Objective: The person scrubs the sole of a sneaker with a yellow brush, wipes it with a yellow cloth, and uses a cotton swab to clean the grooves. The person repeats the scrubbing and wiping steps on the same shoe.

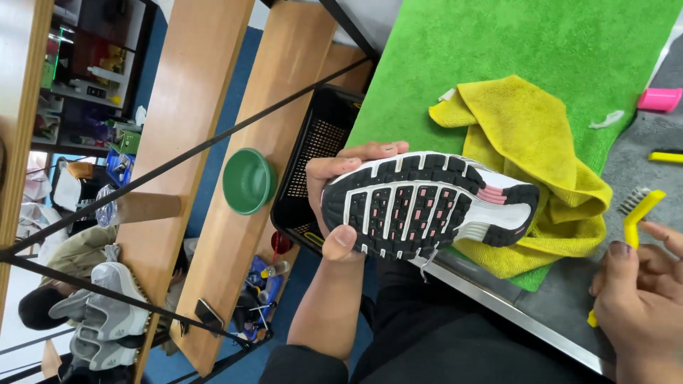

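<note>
A green mat [541, 43] covers the surface, a yellow cloth [541, 142] crumpled on it.
Left hand [341, 206] grips a sneaker [427, 206] by its toe, sole up, over the cloth; right hand [640, 299] closes around a yellow brush [637, 213] just beside.

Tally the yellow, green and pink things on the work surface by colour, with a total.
Yellow: 3, the cloth, the brush in the right hand, a bar at the right edge.
Green: 1, the mat.
Pink: 1, a small tub.
Total: 5.
The left hand holds a shoe, not counted.
</note>
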